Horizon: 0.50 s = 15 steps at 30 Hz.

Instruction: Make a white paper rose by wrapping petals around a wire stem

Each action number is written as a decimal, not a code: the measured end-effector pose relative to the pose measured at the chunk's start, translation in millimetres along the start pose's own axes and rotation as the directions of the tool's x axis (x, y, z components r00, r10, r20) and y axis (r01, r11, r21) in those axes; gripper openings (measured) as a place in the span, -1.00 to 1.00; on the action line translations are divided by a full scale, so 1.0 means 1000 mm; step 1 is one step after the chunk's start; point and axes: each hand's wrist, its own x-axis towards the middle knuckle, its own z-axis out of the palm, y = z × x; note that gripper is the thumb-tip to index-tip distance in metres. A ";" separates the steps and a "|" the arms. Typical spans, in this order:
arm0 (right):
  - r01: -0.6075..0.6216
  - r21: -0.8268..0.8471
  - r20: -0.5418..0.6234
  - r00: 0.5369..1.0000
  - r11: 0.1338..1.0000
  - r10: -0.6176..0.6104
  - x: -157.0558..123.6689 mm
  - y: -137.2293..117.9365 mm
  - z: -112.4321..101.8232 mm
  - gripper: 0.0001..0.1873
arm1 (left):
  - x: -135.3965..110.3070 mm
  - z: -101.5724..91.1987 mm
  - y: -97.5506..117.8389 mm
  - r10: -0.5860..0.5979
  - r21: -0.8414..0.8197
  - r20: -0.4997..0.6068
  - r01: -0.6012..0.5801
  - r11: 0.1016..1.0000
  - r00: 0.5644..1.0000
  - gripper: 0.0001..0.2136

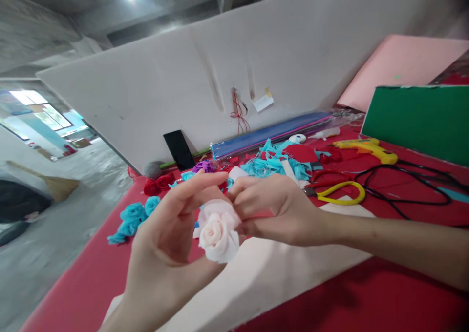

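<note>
A pale pink-white crepe paper rose [219, 234] is between my two hands above the table, its spiral centre facing me. My left hand [164, 239] curves round it, with the thumb below and the fingers above. At the flower's right edge, my right hand [278, 207] pinches the outer petal with bent fingers; the fingertips are partly hidden. Beneath lies a cream paper sheet [289, 268] on the red tabletop [366, 298]. Several blue paper roses [132, 217] rest left of my left hand, with red paper roses [159, 182] behind them.
Blue paper scraps [269, 165] lie behind my hands. Yellow-handled scissors [355, 195] and a yellow glue gun [370, 149] with a black cord are on the right. A phone [179, 150] leans on the white panel [154, 93]. A green board [421, 122] stands far right.
</note>
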 end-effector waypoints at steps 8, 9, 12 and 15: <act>0.024 0.032 0.045 0.999 0.999 -0.025 0.000 0.003 -0.001 -0.89 | 0.000 -0.003 0.005 -0.046 -0.040 0.042 0.048 0.998 0.998 -0.45; 0.025 0.034 0.045 0.999 0.999 -0.026 0.000 0.003 -0.002 -0.89 | 0.000 -0.003 0.006 -0.053 -0.037 0.040 0.055 0.998 0.998 -0.47; 0.017 0.016 0.051 0.999 1.000 -0.018 -0.001 0.002 -0.002 -0.91 | -0.001 -0.005 0.009 -0.107 -0.034 0.059 0.109 0.993 0.992 -0.50; 0.005 -0.016 0.069 0.998 1.000 -0.003 -0.001 0.000 -0.002 -0.93 | -0.003 -0.008 0.012 -0.171 -0.007 0.074 0.172 0.985 0.982 -0.48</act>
